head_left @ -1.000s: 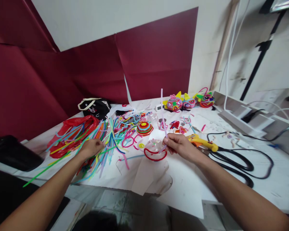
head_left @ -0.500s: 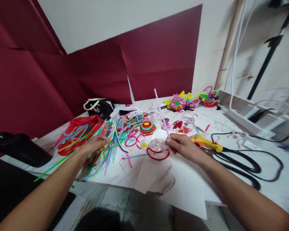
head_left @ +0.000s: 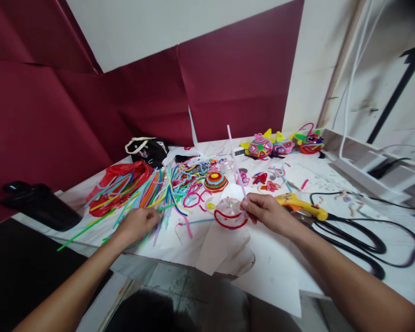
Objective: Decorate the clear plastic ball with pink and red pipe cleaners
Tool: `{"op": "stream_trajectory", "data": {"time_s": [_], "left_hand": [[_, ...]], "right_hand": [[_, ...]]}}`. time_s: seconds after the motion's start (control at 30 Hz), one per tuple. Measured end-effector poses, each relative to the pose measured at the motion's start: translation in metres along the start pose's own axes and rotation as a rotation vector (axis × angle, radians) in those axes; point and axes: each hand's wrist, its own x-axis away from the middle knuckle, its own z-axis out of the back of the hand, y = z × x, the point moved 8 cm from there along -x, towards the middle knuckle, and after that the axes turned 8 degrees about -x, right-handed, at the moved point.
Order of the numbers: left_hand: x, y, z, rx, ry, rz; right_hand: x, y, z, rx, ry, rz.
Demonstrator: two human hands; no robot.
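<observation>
A pale lilac pipe cleaner (head_left: 235, 161) stands nearly upright in my right hand (head_left: 264, 210), pinched near its lower end. Just left of these fingers sits a clear plastic dome (head_left: 227, 207) with a red pipe cleaner (head_left: 231, 225) curved along its front edge. My left hand (head_left: 140, 223) is down on the pile of coloured pipe cleaners (head_left: 152, 188), its fingers curled together. What lies between those fingertips is hidden. Behind the dome is a striped coiled pipe-cleaner dome (head_left: 216, 182) with a yellow top.
A yellow glue gun (head_left: 302, 206) and black-handled scissors (head_left: 356, 237) lie at right. Paper sheets (head_left: 273, 272) overhang the front edge. A red plastic bag (head_left: 124, 170), black bottle (head_left: 41, 205) and black pouch (head_left: 147, 153) are at left. Finished pipe-cleaner figures (head_left: 261, 146) line the back.
My left hand has moved right and down on the pipe-cleaner pile, and its fingers have closed up. The right hand keeps the lilac pipe cleaner upright. The view has shifted slightly left.
</observation>
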Motion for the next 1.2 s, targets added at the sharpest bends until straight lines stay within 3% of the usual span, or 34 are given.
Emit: {"op": "stream_trajectory", "data": {"time_s": [0.17, 0.27, 0.37, 0.43, 0.57, 0.67, 0.77, 0.93, 1.2], "left_hand": [[0.021, -0.001, -0.024, -0.078, -0.101, 0.052], [0.023, -0.002, -0.026, 0.0, -0.091, 0.063], [0.025, -0.003, -0.025, 0.119, -0.083, 0.073], [0.029, -0.004, -0.03, 0.325, -0.123, 0.124], [0.042, 0.011, -0.05, 1.09, -0.253, 0.261], [0.047, 0.028, -0.054, 1.317, -0.248, 0.278], [0.048, 0.04, -0.055, 1.417, -0.224, 0.252], [0.05, 0.038, -0.061, 1.467, -0.189, 0.256], [0.057, 0.034, -0.066, 1.481, -0.174, 0.239]], "right_hand": [[0.0, 0.003, -0.003, 0.01, 0.001, 0.01], [0.0, 0.004, -0.005, 0.027, 0.011, 0.025], [0.002, 0.002, -0.019, -0.032, -0.058, 0.003], [0.004, 0.001, -0.035, -0.109, -0.152, -0.064], [0.006, 0.002, -0.076, -0.187, -0.335, -0.241], [0.002, 0.003, -0.106, -0.186, -0.431, -0.286], [-0.004, 0.001, -0.136, -0.178, -0.517, -0.271], [-0.013, 0.001, -0.173, -0.135, -0.603, -0.334], [-0.02, 0.005, -0.196, -0.134, -0.614, -0.416]]}}
